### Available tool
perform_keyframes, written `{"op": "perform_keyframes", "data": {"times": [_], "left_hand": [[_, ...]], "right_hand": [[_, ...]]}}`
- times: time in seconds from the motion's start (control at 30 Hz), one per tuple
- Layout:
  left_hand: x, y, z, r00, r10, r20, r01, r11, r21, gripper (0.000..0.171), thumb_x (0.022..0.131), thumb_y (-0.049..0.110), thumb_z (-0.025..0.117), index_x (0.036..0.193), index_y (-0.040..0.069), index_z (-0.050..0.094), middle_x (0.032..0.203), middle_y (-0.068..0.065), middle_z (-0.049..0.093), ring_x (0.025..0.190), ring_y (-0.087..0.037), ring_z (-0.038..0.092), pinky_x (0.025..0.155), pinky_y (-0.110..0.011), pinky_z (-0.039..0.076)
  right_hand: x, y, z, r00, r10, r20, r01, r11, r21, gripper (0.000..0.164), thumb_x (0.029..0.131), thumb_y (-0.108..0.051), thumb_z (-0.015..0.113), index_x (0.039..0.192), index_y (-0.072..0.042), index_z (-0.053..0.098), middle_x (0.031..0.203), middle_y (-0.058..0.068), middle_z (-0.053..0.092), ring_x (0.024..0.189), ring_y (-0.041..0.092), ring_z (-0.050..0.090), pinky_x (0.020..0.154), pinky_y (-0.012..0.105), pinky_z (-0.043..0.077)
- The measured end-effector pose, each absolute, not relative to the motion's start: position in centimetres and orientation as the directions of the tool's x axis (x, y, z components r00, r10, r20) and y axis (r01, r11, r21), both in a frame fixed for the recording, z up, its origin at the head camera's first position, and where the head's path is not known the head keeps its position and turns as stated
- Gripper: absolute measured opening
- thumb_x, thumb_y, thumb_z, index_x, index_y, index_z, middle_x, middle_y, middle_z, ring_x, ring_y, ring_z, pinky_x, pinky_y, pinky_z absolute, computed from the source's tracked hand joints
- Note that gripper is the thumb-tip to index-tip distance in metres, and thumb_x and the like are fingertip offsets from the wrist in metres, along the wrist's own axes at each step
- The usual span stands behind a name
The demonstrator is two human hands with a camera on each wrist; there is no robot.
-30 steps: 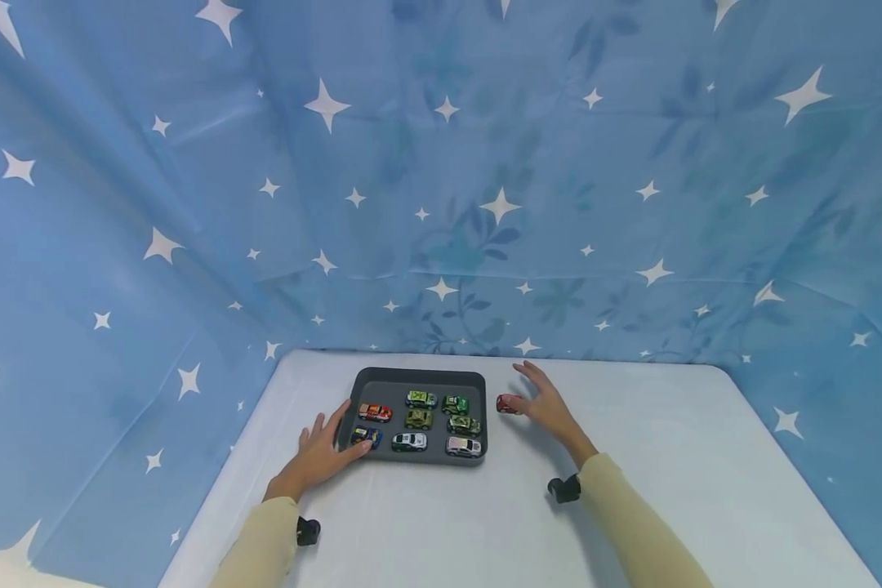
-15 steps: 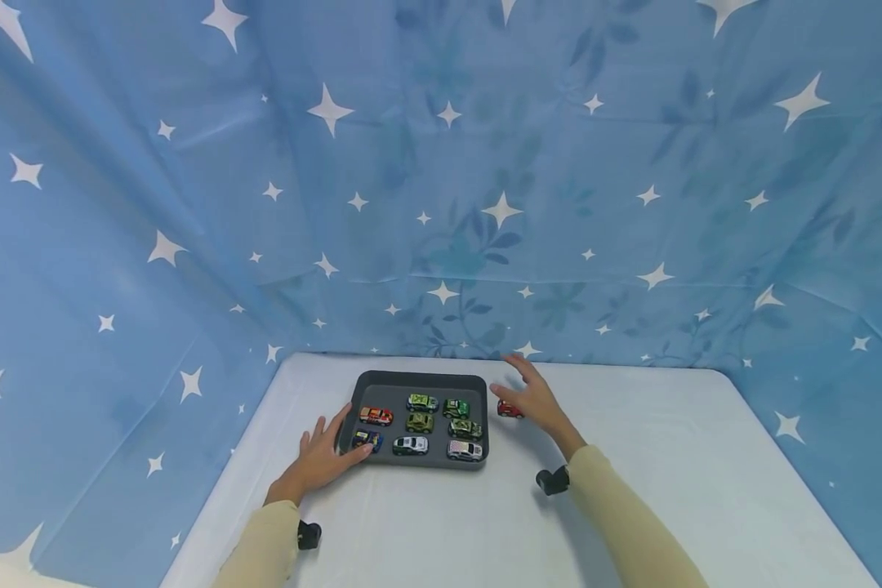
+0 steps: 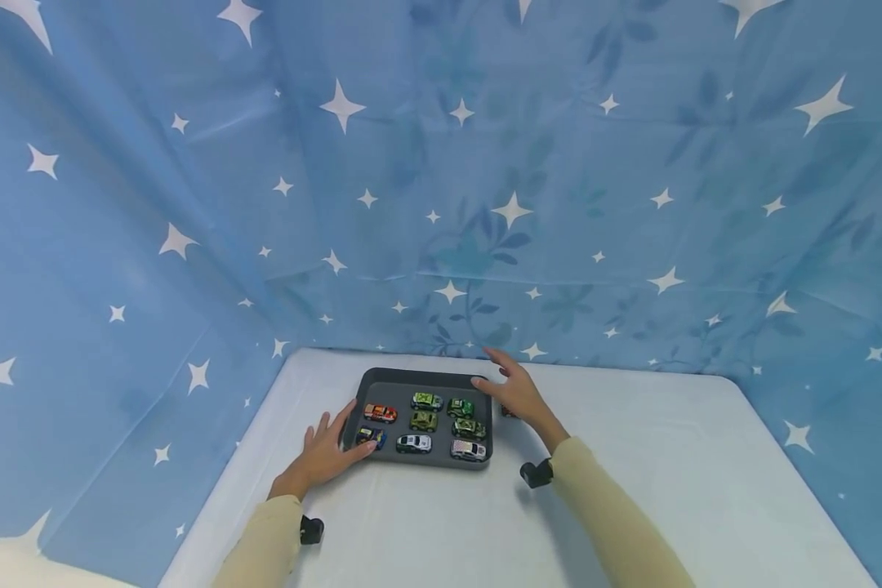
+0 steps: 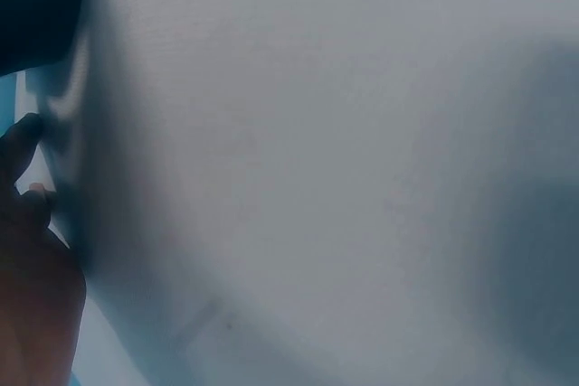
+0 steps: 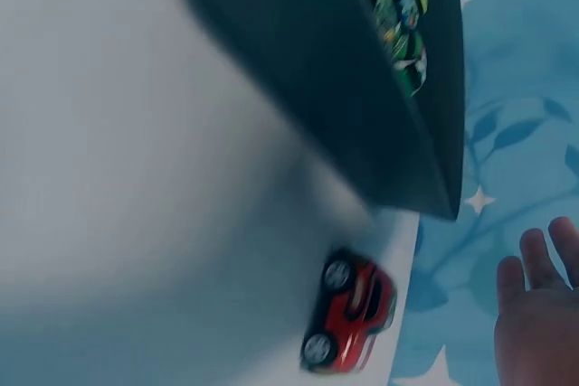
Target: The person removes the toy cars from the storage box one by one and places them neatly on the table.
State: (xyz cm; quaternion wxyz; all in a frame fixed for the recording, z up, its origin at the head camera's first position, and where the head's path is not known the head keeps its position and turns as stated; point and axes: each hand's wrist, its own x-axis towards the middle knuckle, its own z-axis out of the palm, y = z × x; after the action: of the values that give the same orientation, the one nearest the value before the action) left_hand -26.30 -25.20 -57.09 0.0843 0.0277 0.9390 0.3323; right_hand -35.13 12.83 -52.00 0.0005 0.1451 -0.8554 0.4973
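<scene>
A smooth, matt, plastic-looking tray (image 3: 391, 394) between left hand (image 3: 322, 457) and right hand (image 3: 520, 397) holds glossy toy cars (image 3: 414, 443); beyond them hangs creased, faintly shiny cloth (image 3: 412, 163).

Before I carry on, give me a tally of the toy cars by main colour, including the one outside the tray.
Green or camouflage-green cars: 4
White cars: 2
Blue car: 1
Orange-red car: 1
Red car, outside the tray: 1
Total: 9
</scene>
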Motion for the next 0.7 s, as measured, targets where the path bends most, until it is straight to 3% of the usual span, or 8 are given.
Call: {"op": "perform_keyframes", "data": {"times": [0.47,0.7], "left_hand": [[-26.1,-25.3,-57.4,-0.984,0.116,-0.135,0.003,0.769,0.639,0.098,0.079,0.072,0.063,0.157,0.038,0.013,0.161,-0.021,0.012,0.147,-0.045,-0.003,0.111,-0.071,-0.002],[-26.1,-25.2,-57.3,-0.986,0.117,-0.120,0.016,0.781,0.624,0.098,0.080,0.070,0.063,0.157,0.036,0.013,0.161,-0.019,0.016,0.148,-0.043,0.000,0.113,-0.067,-0.003]], "right_hand": [[-35.0,8.9,-51.3,-0.936,-0.308,0.170,-0.288,0.394,-0.873,0.073,0.086,-0.049,0.072,0.148,-0.023,0.043,0.156,0.002,0.035,0.140,0.026,0.039,0.113,0.048,0.034],[-34.9,7.3,-51.0,-0.917,-0.347,0.198,-0.320,0.341,-0.884,0.066,0.090,-0.031,0.072,0.148,-0.014,0.043,0.154,0.011,0.038,0.140,0.034,0.037,0.113,0.053,0.032]]}}
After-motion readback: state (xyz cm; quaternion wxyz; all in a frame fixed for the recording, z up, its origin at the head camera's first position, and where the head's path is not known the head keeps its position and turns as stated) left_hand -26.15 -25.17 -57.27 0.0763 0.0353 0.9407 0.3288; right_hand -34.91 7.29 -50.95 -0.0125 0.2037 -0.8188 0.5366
